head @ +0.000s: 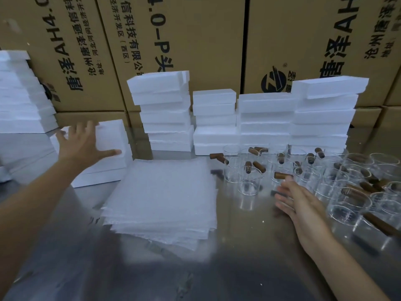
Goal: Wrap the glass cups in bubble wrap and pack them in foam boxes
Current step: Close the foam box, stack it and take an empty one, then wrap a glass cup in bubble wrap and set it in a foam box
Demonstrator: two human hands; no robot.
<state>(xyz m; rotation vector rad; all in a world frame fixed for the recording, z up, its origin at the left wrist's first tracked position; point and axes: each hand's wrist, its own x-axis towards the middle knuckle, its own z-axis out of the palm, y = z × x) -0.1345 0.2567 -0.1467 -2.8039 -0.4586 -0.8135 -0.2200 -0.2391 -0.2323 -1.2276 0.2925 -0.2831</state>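
The left hand (83, 146) was spread wide, fingers straight, over a short pile of foam boxes (108, 153) at the left of the tabletop (249, 246); the thumb lay against the top box's near edge, and whether the palm pressed the lid or only hovered above it could not be told. The hand gripped nothing.

The right hand (295, 203) was flat and relaxed, fingers pointing away from the person, low over the tabletop just beside the glass cups (325, 181). Its fingertips (287, 180) reached the brown wooden handle (282, 175) of the nearest cup, touching it or very nearly so; motion blur made this unclear. It held nothing either.

The cups, clear glass with brown handles, stood crowded together at the right of the tabletop, to the right of and beyond the right hand. A stack of bubble wrap sheets (165, 196) lay between the two hands, in front of the person, apart from both hands. More foam boxes stood in taller white stacks (271, 118) along the back of the tabletop, behind the cups and the wrap, and another stack (19, 94) stood at the far left. Large cardboard cartons (206, 40) with printed lettering formed a wall behind everything
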